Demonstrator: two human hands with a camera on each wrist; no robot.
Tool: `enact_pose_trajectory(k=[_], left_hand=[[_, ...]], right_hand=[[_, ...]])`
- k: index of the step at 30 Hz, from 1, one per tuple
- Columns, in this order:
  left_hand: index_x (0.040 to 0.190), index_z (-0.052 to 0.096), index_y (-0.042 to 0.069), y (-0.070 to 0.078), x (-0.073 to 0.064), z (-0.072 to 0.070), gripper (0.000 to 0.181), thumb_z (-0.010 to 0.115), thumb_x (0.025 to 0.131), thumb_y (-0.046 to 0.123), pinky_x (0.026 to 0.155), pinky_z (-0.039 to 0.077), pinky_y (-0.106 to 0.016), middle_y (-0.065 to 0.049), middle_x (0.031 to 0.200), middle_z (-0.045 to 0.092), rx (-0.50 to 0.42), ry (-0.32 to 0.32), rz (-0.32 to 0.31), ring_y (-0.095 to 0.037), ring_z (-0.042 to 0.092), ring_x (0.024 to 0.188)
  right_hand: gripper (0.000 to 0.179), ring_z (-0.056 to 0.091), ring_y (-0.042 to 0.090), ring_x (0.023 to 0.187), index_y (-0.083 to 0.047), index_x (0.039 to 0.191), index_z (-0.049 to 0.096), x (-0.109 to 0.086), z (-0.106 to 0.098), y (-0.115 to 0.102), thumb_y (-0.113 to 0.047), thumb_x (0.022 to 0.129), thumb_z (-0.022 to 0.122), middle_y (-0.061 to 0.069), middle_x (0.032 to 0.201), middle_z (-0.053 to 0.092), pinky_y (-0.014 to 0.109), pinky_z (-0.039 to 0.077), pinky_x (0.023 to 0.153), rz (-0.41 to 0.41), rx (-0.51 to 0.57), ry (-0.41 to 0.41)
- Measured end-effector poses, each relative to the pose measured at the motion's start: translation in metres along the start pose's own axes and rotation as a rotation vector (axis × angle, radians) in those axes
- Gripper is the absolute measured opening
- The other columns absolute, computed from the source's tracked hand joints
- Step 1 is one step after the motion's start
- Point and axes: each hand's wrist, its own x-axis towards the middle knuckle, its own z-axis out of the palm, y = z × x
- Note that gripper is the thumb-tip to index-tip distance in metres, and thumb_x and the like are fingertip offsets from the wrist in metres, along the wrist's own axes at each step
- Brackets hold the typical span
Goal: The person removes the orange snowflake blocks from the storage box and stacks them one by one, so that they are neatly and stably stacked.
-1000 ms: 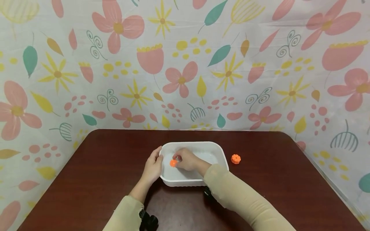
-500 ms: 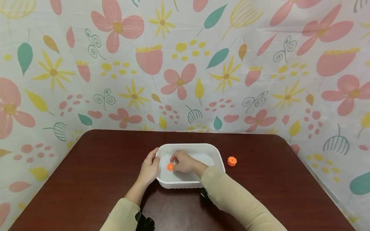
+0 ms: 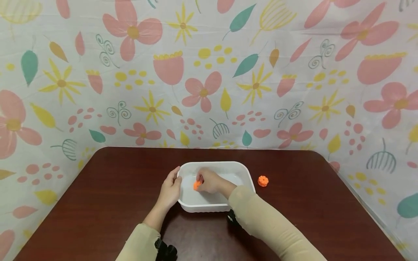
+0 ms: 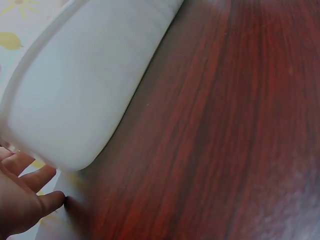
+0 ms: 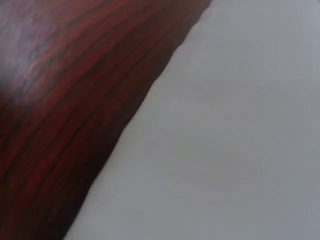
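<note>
A white plastic basin (image 3: pixel 209 207) stands on the table, its outer wall (image 4: pixel 75 95) filling the upper left of the left wrist view. My left hand (image 3: pixel 169 189) holds the basin's left rim. Fingers (image 4: pixel 37 177) of that hand show against the outside, below the rim. Inside the basin, toward its left end, my right hand (image 3: pixel 210 181) pinches a small orange notched disc (image 3: pixel 196 185), partly hidden by the fingers. In the right wrist view only the basin's wall (image 5: pixel 225 130) and the table show, with no hand visible.
A second orange notched piece (image 3: pixel 262 181), thicker and flower-shaped on top, lies on the dark red-brown table (image 3: pixel 98 210) right of the basin. Behind the table hangs a flower-patterned cloth (image 3: pixel 202 54).
The orange disc has turned and tilted in my right fingers and shows less of its face now. My left hand keeps its place on the rim; the head view has shifted slightly.
</note>
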Motion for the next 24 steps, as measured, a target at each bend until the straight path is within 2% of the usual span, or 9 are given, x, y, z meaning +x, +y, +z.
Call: enact_pose_trajectory(k=[8,16,24], left_hand=[[0.144,0.037,0.006,0.000,0.001,0.001,0.046,0.039,0.099,0.016,0.107,0.036,-0.049,-0.020,0.145,0.041,-0.049,0.001,-0.023,-0.031,0.041,0.133],[0.144,0.038,0.006,0.002,0.002,0.003,0.046,0.040,0.099,0.017,0.112,0.029,-0.048,-0.020,0.148,0.038,-0.048,-0.006,-0.032,-0.030,0.033,0.138],[0.145,0.037,0.008,0.000,0.002,0.001,0.046,0.038,0.100,0.017,0.112,0.029,-0.048,-0.018,0.149,0.037,-0.054,-0.009,-0.043,-0.030,0.032,0.139]], right_hand=[[0.013,0.054,0.015,0.067,-0.006,0.090,0.059,-0.001,-0.009,-0.001,-0.003,0.080,0.067,0.005,0.078,0.059,0.022,0.045,0.061,0.104,0.114,0.018],[0.007,0.064,0.014,0.064,-0.004,0.090,0.058,-0.010,-0.027,0.009,-0.003,0.084,0.064,0.006,0.076,0.062,0.024,0.049,0.060,0.084,0.241,0.028],[0.013,0.066,0.016,0.071,-0.002,0.098,0.059,-0.026,-0.046,0.012,-0.006,0.086,0.064,0.008,0.081,0.065,0.028,0.054,0.067,0.091,0.347,0.023]])
